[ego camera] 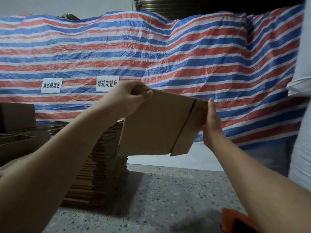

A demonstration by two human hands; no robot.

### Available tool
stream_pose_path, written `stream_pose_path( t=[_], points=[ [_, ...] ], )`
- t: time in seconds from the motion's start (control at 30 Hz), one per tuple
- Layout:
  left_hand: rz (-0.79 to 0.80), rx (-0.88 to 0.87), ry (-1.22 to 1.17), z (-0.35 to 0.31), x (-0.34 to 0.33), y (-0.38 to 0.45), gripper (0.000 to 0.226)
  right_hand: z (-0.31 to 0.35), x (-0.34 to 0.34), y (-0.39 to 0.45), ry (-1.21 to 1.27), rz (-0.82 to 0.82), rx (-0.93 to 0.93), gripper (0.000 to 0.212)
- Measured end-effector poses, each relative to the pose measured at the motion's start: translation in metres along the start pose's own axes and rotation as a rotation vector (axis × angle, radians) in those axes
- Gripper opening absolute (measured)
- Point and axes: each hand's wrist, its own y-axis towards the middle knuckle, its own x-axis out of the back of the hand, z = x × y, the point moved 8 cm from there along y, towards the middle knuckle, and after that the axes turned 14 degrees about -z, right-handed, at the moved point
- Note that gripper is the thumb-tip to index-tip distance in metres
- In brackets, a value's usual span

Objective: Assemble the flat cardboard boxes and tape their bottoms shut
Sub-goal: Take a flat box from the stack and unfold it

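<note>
i've got 1 flat cardboard box up in the air between both hands, chest-high in the head view; still collapsed, not squared yet; left hand pinches its top left corner, thumb on the near face, fingers curled over the top edge; right hand lies flat along the right edge, fingers straight and pressing, nothing curled round it.

key relation: the box's long axis runs left to right from 1 hand to the other, top edge dropping toward the right hand; its flaps sit on the right-hand side, past the fold line; neither hand is clearly nearer, both are on it.

my read: the next move is pushing the 2 edges inward to pop it open.

stack of flat boxes sits below and behind the left forearm; orange item under the right forearm, can't tell what it is.
</note>
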Motion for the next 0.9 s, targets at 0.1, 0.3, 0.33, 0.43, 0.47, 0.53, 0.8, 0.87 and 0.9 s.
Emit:
stream_pose_path(
  t=[0.1,0.3,0.33,0.43,0.47,0.53,0.8,0.87,0.9],
  points=[
    [0.019,0.136,-0.108,0.022,-0.009,-0.015,0.010,-0.010,0.019,-0.012,-0.052,0.011,-0.074,0.075],
    [0.123,0.577,-0.454,0.084,-0.049,-0.079,0.025,-0.066,0.064,-0.045,-0.124,-0.099,-0.357,0.079],
    [0.150,0.617,-0.457,0.093,-0.056,-0.091,0.032,-0.076,0.071,-0.053,-0.139,-0.119,-0.384,0.079],
    [0.135,0.712,-0.474,0.115,-0.071,-0.121,0.051,-0.098,0.084,-0.074,-0.210,-0.170,-0.415,0.074],
    [0.117,0.744,-0.470,0.123,-0.075,-0.129,0.053,-0.104,0.088,-0.080,-0.227,-0.182,-0.420,0.073],
    [0.100,0.793,-0.451,0.138,-0.082,-0.143,0.046,-0.117,0.091,-0.087,-0.249,-0.189,-0.435,0.069],
    [0.137,0.884,-0.454,0.168,-0.088,-0.154,0.031,-0.131,0.088,-0.092,-0.295,-0.148,-0.442,0.060],
    [0.205,0.858,-0.460,0.164,-0.088,-0.151,0.030,-0.133,0.087,-0.093,-0.289,-0.141,-0.453,0.069],
    [0.240,0.881,-0.471,0.163,-0.091,-0.153,0.030,-0.134,0.086,-0.094,-0.291,-0.141,-0.457,0.077]
  ],
)
